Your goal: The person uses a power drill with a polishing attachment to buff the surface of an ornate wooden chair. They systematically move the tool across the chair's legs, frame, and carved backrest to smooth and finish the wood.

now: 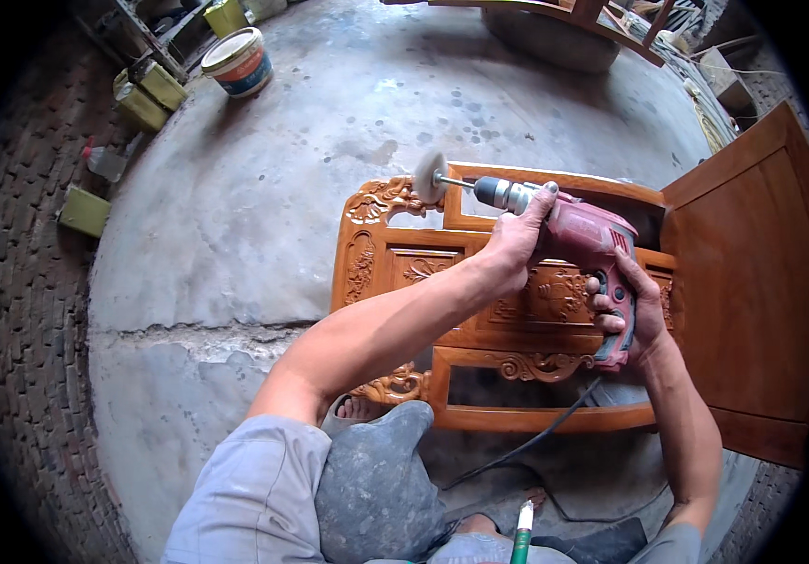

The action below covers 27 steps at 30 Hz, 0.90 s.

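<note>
A red power drill (588, 230) is held up in both my hands, pointing left. Around the front of its body, just behind the chuck (503, 194), my left hand (519, 240) is closed. My right hand (644, 301) wraps the rear handle, its fingers near the trigger. From the chuck a metal shaft carries a round whitish buffing wheel (430, 179). Below the drill lies a glossy carved wooden chair (479, 315), its carved back flat toward the floor and its broad panel (752, 282) rising at the right. The wheel is over the chair's carved top corner (381, 199); contact cannot be told.
A dark power cord (526, 442) trails from the handle across the floor. A lidded bucket (238, 64) and yellowish cans (141, 105) stand by the brick wall (28, 282) at left. Another wooden piece (573, 14) is at the far edge. A crack (207, 334) crosses the concrete.
</note>
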Motion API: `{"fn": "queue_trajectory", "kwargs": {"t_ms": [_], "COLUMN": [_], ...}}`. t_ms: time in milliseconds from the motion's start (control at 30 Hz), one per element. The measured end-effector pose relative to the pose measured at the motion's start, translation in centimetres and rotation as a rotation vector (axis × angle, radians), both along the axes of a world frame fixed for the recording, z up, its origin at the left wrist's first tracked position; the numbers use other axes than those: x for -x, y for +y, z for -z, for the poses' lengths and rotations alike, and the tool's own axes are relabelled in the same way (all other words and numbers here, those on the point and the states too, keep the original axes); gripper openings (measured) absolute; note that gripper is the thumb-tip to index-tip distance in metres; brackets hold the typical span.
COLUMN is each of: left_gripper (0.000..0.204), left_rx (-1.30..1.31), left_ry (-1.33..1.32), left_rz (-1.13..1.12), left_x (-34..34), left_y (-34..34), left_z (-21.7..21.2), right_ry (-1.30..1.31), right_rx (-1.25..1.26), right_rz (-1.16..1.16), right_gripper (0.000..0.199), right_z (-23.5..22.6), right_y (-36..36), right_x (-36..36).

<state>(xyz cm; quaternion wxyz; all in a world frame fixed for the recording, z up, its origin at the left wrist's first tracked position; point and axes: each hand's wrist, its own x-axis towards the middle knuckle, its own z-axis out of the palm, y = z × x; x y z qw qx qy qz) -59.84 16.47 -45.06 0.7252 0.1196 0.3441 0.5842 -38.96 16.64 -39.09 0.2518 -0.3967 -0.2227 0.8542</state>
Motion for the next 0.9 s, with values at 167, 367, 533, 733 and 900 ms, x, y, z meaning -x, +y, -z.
{"fn": "queue_trajectory", "kwargs": {"t_ms": [167,367,533,733,900], "left_gripper": [0.054,0.051,0.052,0.054,0.055], "left_rx": [-0.024,-0.009,-0.007,-0.056,-0.013], "left_ry": [-0.053,-0.051,-0.023,0.026,0.064], "left_rz": [-0.044,-0.023,-0.048,-0.08,-0.098], "left_x": [-1.2,-0.1,-0.9,0.0,1.0], "left_y": [-0.5,1.3,-0.7,-1.8,-2.2], "left_z": [0.1,1.6,1.6,1.2,1.6], "right_ry": [-0.065,-0.081,-0.061,-0.071,-0.066], "right_rx": [-0.061,-0.117,-0.05,-0.064,-0.048], "right_rz": [-0.123,-0.035,-0.075,-0.038,-0.065], "right_gripper": [0.036,0.037,0.038,0.042,0.043], "right_z": [-1.6,-0.3,0.0,0.5,1.1], "right_y": [1.7,1.0,0.4,-1.0,-1.3], "right_x": [-1.2,0.5,-0.8,0.5,1.2]}}
